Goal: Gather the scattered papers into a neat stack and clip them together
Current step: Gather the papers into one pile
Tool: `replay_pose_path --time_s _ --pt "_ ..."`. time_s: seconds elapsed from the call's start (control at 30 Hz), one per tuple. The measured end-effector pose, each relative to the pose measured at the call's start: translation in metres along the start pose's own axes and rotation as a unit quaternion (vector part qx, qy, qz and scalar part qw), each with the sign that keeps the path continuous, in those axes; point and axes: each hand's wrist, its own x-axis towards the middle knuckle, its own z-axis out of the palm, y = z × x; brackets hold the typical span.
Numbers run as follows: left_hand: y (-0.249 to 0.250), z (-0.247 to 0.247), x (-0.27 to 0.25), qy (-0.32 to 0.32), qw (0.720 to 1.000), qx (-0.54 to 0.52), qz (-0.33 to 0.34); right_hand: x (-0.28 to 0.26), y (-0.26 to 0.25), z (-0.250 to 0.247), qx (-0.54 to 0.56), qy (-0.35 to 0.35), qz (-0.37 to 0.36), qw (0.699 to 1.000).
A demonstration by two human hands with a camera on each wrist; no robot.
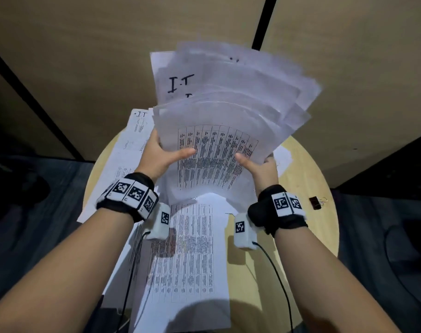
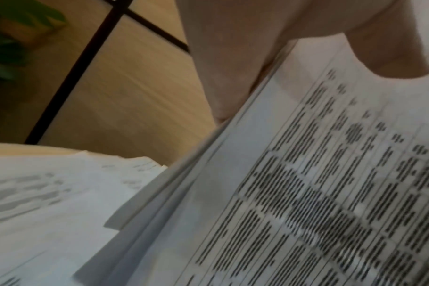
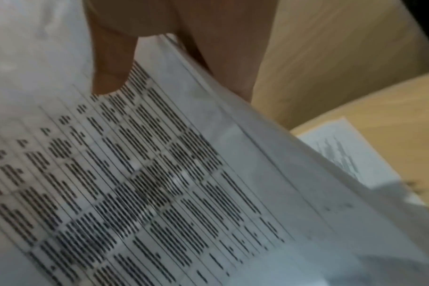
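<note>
I hold a fanned bundle of white printed papers [image 1: 219, 131] upright above the round wooden table [image 1: 308, 236]. My left hand [image 1: 161, 155] grips the bundle's left edge, thumb on the front sheet and fingers behind. My right hand [image 1: 259, 162] grips the right edge the same way. The top sheet carries a printed table [image 2: 318, 183], also seen in the right wrist view [image 3: 147, 183]. More sheets lie flat on the table: one printed sheet [image 1: 190, 255] under my wrists and one [image 1: 130, 150] at the left. A black binder clip [image 1: 315, 202] lies on the table at the right.
Tan wall panels with black seams [image 1: 262, 22] stand behind the table. A small sheet [image 1: 282, 157] lies under the bundle at the right. Dark floor surrounds the table, and cables run from my wrist cameras down along my forearms.
</note>
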Motion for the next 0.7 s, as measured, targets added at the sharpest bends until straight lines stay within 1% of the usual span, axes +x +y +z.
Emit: replay_pose_path --time_s 0.07,0.13,0.2,0.27,0.33,0.47,0.57,0.63,0.7 --pt "-0.007 0.003 -0.002 -0.011 0.999 -0.004 -0.035 0.003 0.010 0.002 -0.041 -0.021 0.037 0.998" --pt "-0.008 0.009 -0.003 0.013 0.999 0.004 -0.047 0.005 0.011 0.004 -0.066 -0.002 0.041 0.997" --pt "-0.012 0.011 0.000 0.053 0.998 -0.004 -0.037 0.005 0.006 0.006 -0.046 0.032 0.026 0.998" --pt "-0.011 0.011 0.001 0.071 0.997 -0.022 -0.018 0.004 0.002 0.004 -0.001 0.040 0.007 0.999" --pt "-0.013 0.007 0.000 0.064 0.997 -0.038 -0.002 0.000 0.004 0.001 0.016 0.035 -0.002 0.999" --pt "-0.020 -0.003 -0.004 0.013 1.000 -0.010 0.003 -0.005 0.008 -0.005 -0.029 0.015 -0.015 0.999" --pt "-0.018 -0.007 -0.001 -0.024 0.999 -0.020 0.014 -0.006 -0.005 -0.004 -0.015 0.030 -0.049 0.998" --pt "-0.017 -0.007 0.002 -0.023 1.000 -0.012 0.016 -0.005 -0.016 -0.002 0.011 0.036 -0.072 0.997" --pt "-0.019 -0.007 0.008 -0.008 1.000 0.003 0.019 -0.004 -0.025 0.001 0.018 0.026 -0.082 0.996"
